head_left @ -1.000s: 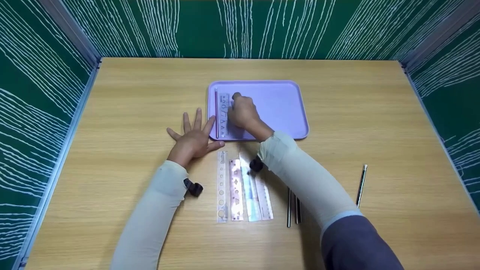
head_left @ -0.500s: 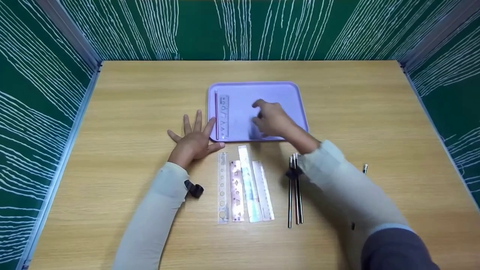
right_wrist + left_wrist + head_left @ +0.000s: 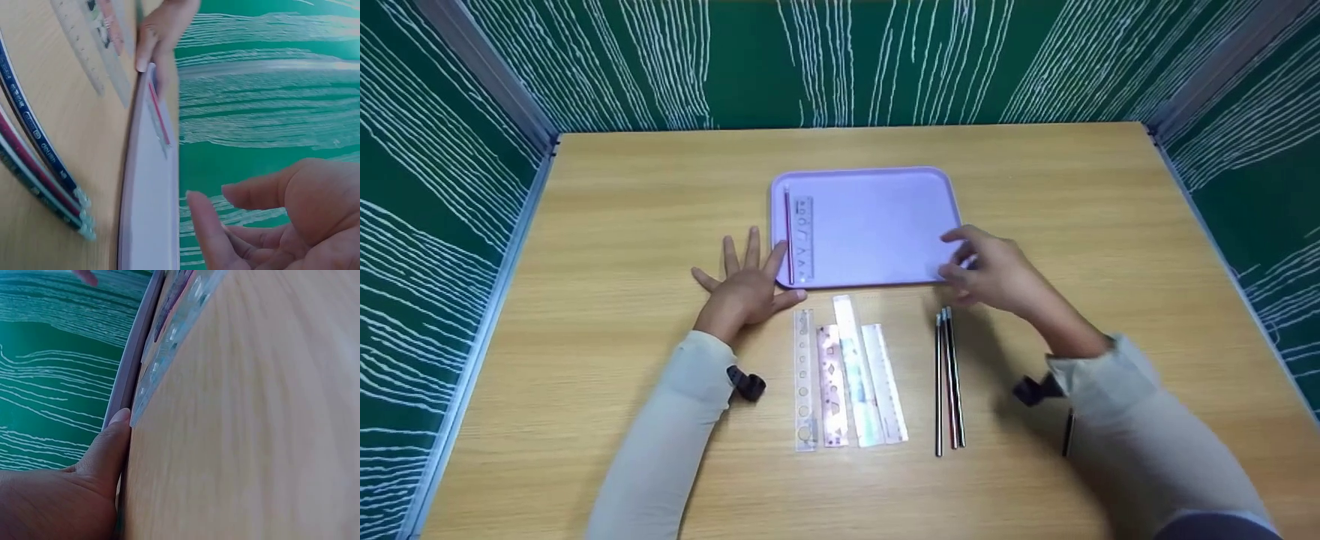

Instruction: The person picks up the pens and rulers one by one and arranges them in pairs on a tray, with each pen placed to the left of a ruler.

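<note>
A purple tray [image 3: 877,232] lies on the table, holding a red pencil [image 3: 789,251] and a clear stencil ruler [image 3: 805,238] side by side along its left edge. My left hand [image 3: 742,296] rests with spread fingers at the tray's front left corner; its thumb [image 3: 107,450] touches the rim in the left wrist view. Above the tray's front right corner hovers my right hand [image 3: 997,274], fingers loosely bent and holding nothing. Just below it, three dark and red pencils [image 3: 949,382] lie together on the table. In the right wrist view, a gap shows between thumb and fingers.
Several rulers lie in front of the tray: a clear one [image 3: 804,382], a pink one [image 3: 832,386], an iridescent one [image 3: 858,375] and a pale one [image 3: 886,386]. Another pencil [image 3: 1069,433] is partly hidden beneath my right forearm. Green walls enclose the table.
My right hand has moved away from the stencil ruler in the tray, rightward across it to the front right corner. The ruler stays beside the red pencil. My left hand keeps its place.
</note>
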